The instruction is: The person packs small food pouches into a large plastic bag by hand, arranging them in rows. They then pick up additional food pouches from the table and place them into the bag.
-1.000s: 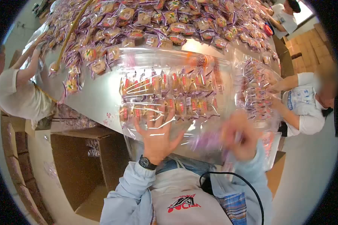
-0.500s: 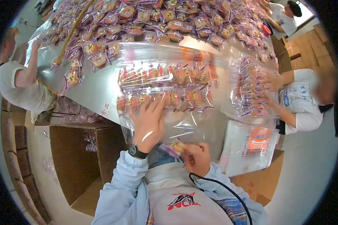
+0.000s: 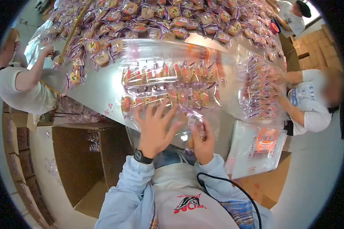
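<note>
A large clear plastic bag [image 3: 202, 57] lies on the table with two rows of wrapped pastries [image 3: 153, 97] inside it. My left hand [image 3: 154, 129], a watch on its wrist, is spread with the fingertips at the near edge of the lower row; it holds nothing. Just right of it, my right hand [image 3: 203, 143] grips a wrapped pastry [image 3: 190, 143] at the near side of the bag. Part of that pastry is hidden by the fingers and glare.
Many wrapped pastries [image 3: 141, 26] cover the far table. Flat printed bags [image 3: 256, 149] lie at the near right. Open cardboard boxes [image 3: 78, 164] stand below the table. Co-workers are at the left [image 3: 25, 84], the right [image 3: 309, 99] and the far right [image 3: 290, 17].
My right hand has moved up towards the bag with the pastry. My left hand has shifted slightly right and its fingers have spread wider. The left co-worker's hand has moved.
</note>
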`<act>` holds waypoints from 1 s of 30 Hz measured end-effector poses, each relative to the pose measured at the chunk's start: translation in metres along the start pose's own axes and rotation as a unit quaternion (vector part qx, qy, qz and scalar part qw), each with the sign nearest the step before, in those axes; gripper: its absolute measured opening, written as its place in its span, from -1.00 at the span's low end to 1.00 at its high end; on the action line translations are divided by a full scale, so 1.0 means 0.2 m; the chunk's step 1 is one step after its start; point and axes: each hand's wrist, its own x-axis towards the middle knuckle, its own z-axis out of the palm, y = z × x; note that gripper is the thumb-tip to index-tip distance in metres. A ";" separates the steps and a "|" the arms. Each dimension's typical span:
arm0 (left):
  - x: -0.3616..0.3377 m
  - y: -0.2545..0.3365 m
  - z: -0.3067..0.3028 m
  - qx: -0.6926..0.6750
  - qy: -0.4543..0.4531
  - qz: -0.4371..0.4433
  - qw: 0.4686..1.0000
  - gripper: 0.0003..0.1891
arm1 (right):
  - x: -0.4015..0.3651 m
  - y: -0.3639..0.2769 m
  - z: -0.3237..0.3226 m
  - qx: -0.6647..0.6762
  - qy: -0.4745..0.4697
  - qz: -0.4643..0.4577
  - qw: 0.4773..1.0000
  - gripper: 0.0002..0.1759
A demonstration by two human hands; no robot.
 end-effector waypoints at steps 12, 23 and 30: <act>0.00 0.02 0.14 0.027 0.104 -0.032 0.994 -0.69 | 0.15 0.05 0.03 -0.311 0.006 -0.374 0.874 -0.42; 0.03 -0.06 0.27 -0.005 0.244 -0.033 0.969 -0.73 | 0.18 -0.03 0.08 -0.460 0.057 -0.334 0.821 -0.44; 0.03 -0.07 0.27 0.010 0.247 -0.024 0.969 -0.72 | 0.19 -0.12 0.17 -0.451 0.037 -0.305 0.838 -0.35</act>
